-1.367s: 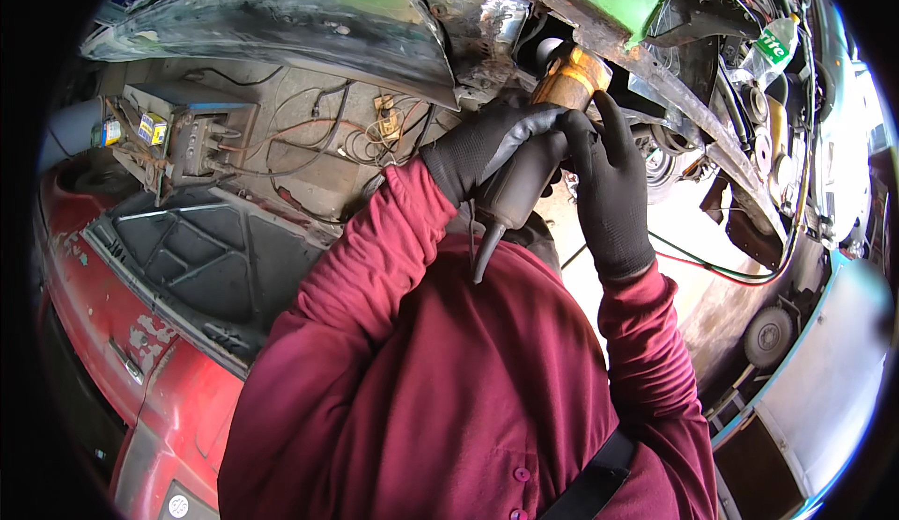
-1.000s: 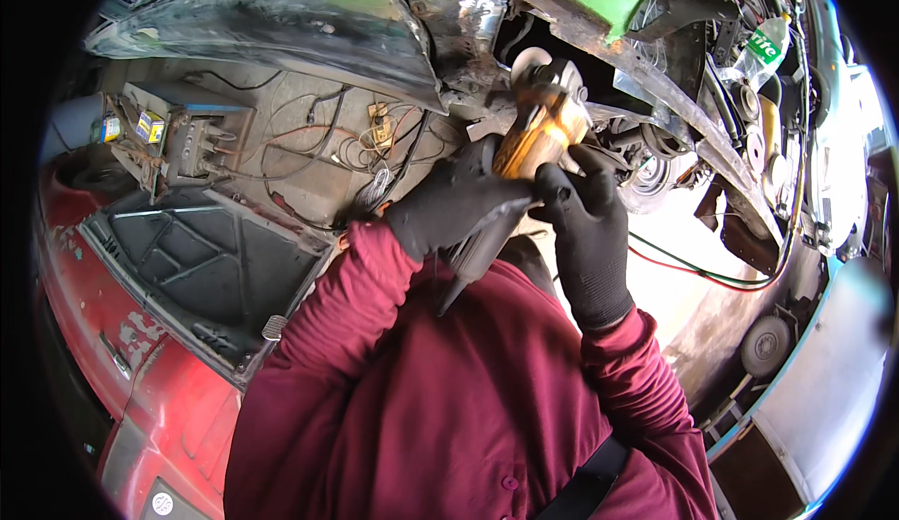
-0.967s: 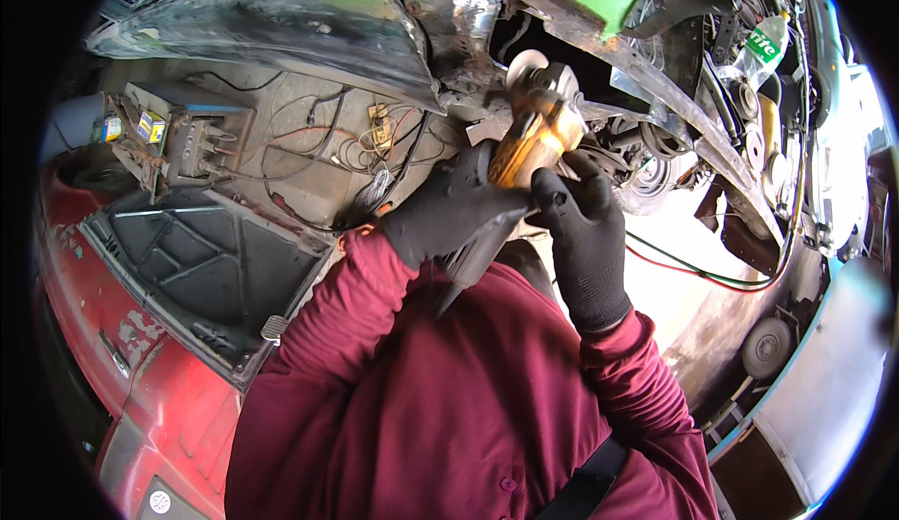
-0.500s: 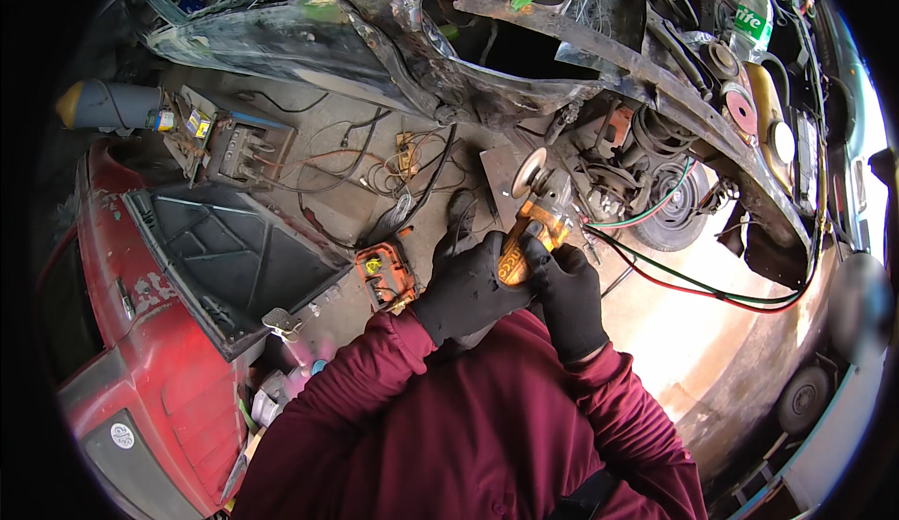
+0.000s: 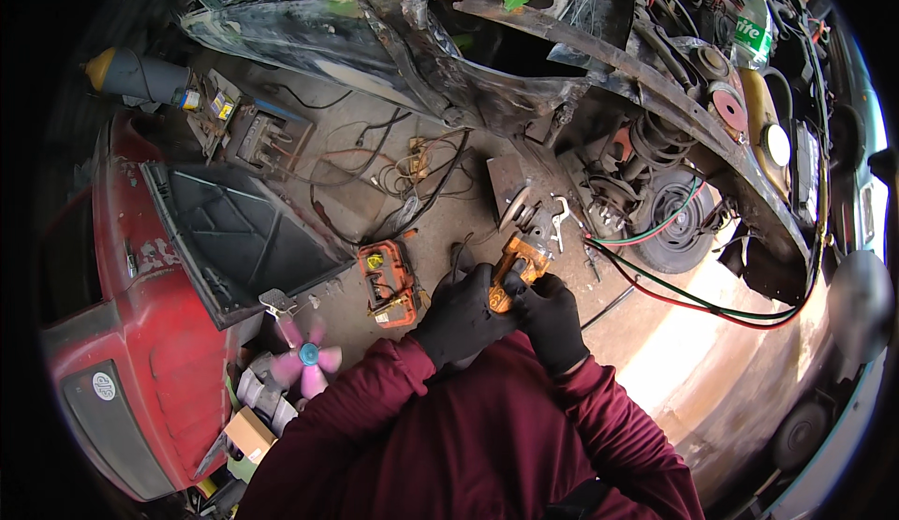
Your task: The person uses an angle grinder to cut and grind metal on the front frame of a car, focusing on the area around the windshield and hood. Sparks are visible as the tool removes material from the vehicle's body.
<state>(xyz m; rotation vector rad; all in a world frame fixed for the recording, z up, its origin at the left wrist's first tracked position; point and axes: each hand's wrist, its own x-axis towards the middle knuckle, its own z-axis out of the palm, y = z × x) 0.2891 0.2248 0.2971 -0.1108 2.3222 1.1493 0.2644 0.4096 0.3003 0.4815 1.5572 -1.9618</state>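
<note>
I hold a yellow angle grinder (image 5: 521,262) in front of my waist, its metal head and disc (image 5: 513,207) pointing away from me. My left hand (image 5: 459,312), in a black glove, is closed around the left side of its body. On the right side my right hand (image 5: 551,322), gloved too, grips the body, its thumb up by the casing. The glove fingers overlap the tool's rear end and hide it. Just beyond the disc stands a flat metal plate (image 5: 506,183), and a white metal piece (image 5: 560,220) lies beside the grinder head.
Ahead stretches a stripped car body (image 5: 562,80) with an exposed wheel (image 5: 674,220). Red and green hoses (image 5: 712,307) cross on the right. On the left are an orange toolbox (image 5: 386,281), a black panel (image 5: 243,234), a red car (image 5: 178,351), a pink fan (image 5: 307,355) and cables (image 5: 412,169) on the floor.
Both hands have drawn the grinder closer to my body and slightly left. The whole view has shifted, so the pink fan shows more fully. My grip remains on the tool.
</note>
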